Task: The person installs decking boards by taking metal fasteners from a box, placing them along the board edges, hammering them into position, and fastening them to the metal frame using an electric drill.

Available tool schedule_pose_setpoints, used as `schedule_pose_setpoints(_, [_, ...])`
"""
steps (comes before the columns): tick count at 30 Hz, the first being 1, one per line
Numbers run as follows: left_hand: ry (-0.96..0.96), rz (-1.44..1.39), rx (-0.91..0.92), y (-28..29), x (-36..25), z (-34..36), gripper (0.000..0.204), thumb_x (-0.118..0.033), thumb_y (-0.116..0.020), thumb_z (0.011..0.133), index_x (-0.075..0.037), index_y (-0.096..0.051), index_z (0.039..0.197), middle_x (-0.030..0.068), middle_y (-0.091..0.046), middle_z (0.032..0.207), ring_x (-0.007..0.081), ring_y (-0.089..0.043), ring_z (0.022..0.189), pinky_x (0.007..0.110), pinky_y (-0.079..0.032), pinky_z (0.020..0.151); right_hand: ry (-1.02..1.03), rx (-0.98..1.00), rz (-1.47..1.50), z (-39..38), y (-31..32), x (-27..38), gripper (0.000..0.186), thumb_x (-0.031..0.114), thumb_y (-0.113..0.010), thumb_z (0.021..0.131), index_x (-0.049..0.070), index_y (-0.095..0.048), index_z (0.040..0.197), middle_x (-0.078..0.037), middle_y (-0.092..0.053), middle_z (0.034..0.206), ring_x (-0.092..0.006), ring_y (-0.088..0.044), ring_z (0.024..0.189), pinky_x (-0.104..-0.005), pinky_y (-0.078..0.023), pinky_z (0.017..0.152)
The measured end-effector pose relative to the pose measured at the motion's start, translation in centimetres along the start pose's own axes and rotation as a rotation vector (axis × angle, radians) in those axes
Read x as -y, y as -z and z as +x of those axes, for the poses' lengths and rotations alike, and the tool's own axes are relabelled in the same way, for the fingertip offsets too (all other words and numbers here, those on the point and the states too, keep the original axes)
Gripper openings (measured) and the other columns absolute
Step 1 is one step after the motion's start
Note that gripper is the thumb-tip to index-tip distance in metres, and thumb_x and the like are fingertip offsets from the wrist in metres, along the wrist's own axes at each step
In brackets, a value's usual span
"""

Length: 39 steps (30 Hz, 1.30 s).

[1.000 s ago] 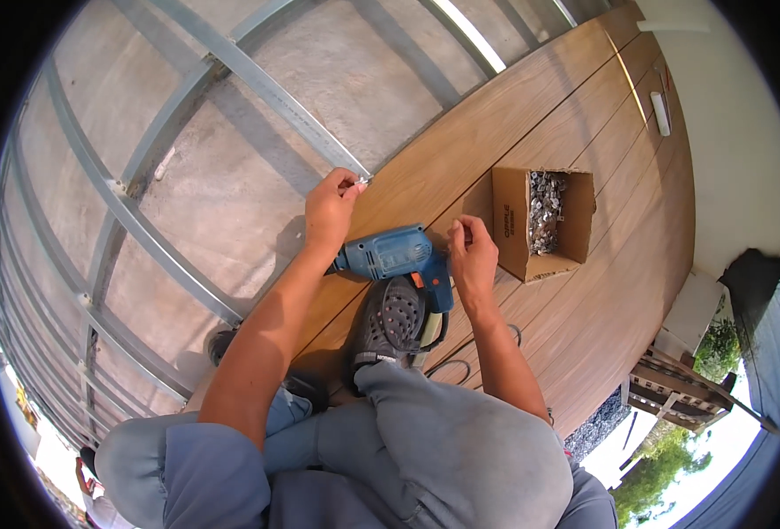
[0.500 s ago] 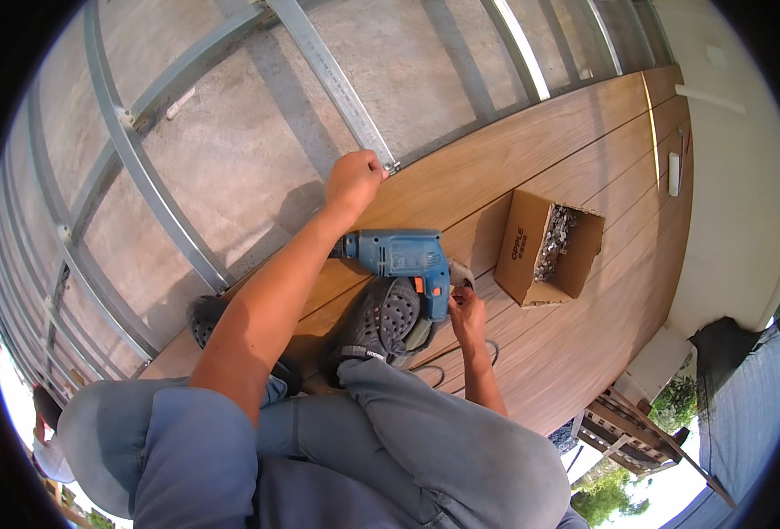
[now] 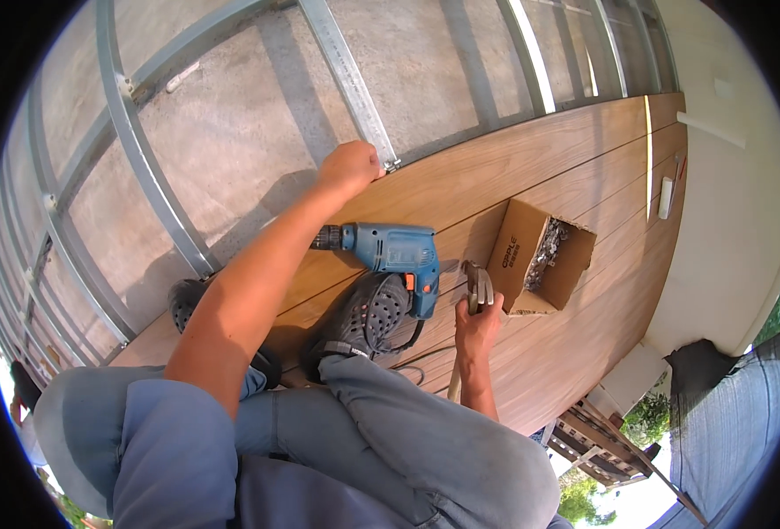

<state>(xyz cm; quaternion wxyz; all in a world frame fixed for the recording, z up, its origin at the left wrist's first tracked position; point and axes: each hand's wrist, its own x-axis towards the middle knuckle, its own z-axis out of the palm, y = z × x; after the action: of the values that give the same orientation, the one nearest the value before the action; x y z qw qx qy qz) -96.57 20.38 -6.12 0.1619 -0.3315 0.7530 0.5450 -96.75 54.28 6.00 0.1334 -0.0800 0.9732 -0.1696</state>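
My left hand (image 3: 351, 167) reaches to the far edge of the wooden decking, fingers closed on a small metal clip (image 3: 392, 165) where a steel joist (image 3: 346, 75) meets the boards. Its fingertips are partly hidden. In my right hand (image 3: 478, 333) is a claw hammer (image 3: 479, 284), gripped close under its metal head; the pale handle runs down beside my wrist. Between my arms a blue power drill (image 3: 397, 248) lies on its side, its handle by my dark clog (image 3: 370, 313), chuck toward my left forearm.
Right of the drill, an open cardboard box (image 3: 518, 251) holds many small metal clips. Decking boards (image 3: 601, 145) stretch right toward a pale wall (image 3: 729, 189). Beyond their edge, a steel frame (image 3: 147, 167) stands over concrete. The drill's cord (image 3: 412, 366) curls behind my shoe.
My right hand has lifted the hammer from beside the drill and moved it right, toward the box. My left hand stays at the clip. The view has shifted slightly.
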Motion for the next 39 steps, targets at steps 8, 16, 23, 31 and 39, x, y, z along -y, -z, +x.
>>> schedule_pose_setpoints(8, [0.084,-0.195,0.157,0.8,1.9,-0.6,0.04,-0.038,-0.08,0.082,0.0,-0.074,0.092,0.0199,-0.072,0.088,0.0322,-0.069,0.085,0.043,-0.052,0.076,0.186,0.551,0.471,13.0,7.4,15.7,0.039,0.023,-0.062,0.104,-0.003,-0.051,0.131,-0.006,-0.059,0.073,-0.0107,-0.054,0.059,-0.0264,-0.047,0.053])
schedule_pose_setpoints(16, [0.165,-0.004,0.32,0.0,2.7,-1.8,0.056,-0.04,-0.084,0.079,0.004,-0.072,0.113,0.023,-0.073,0.108,0.0347,-0.069,0.102,0.041,-0.05,0.091,0.897,0.584,-0.508,22.9,-1.4,25.1,0.034,0.039,-0.062,0.099,0.015,-0.069,0.12,-0.019,-0.072,0.089,-0.0377,-0.07,0.089,-0.0461,-0.056,0.077])
schedule_pose_setpoints(23, [0.136,0.014,0.283,-0.6,2.5,-1.6,0.058,-0.038,-0.084,0.079,0.003,-0.069,0.117,0.023,-0.071,0.114,0.0369,-0.067,0.107,0.043,-0.05,0.092,1.064,0.723,-0.83,23.4,-4.1,25.8,0.031,0.041,-0.061,0.098,0.014,-0.071,0.109,-0.012,-0.074,0.101,-0.0329,-0.07,0.098,-0.0454,-0.058,0.081])
schedule_pose_setpoints(31, [0.12,-0.063,0.243,-0.4,2.0,-2.0,0.06,-0.035,-0.086,0.076,0.004,-0.068,0.118,0.0237,-0.071,0.114,0.0379,-0.067,0.107,0.043,-0.05,0.092,1.145,0.731,-0.899,22.8,-4.3,26.2,0.03,0.041,-0.062,0.097,0.014,-0.072,0.106,-0.012,-0.074,0.096,-0.0312,-0.071,0.094,-0.0441,-0.058,0.08])
schedule_pose_setpoints(39, [0.12,-0.055,0.203,-0.8,2.8,-2.3,0.06,-0.035,-0.086,0.077,0.002,-0.068,0.119,0.0226,-0.071,0.115,0.0366,-0.067,0.105,0.042,-0.051,0.091,1.132,0.812,-0.888,22.9,-5.6,27.2,0.032,0.04,-0.063,0.097,0.014,-0.073,0.112,-0.013,-0.074,0.096,-0.0335,-0.07,0.095,-0.0453,-0.057,0.081])
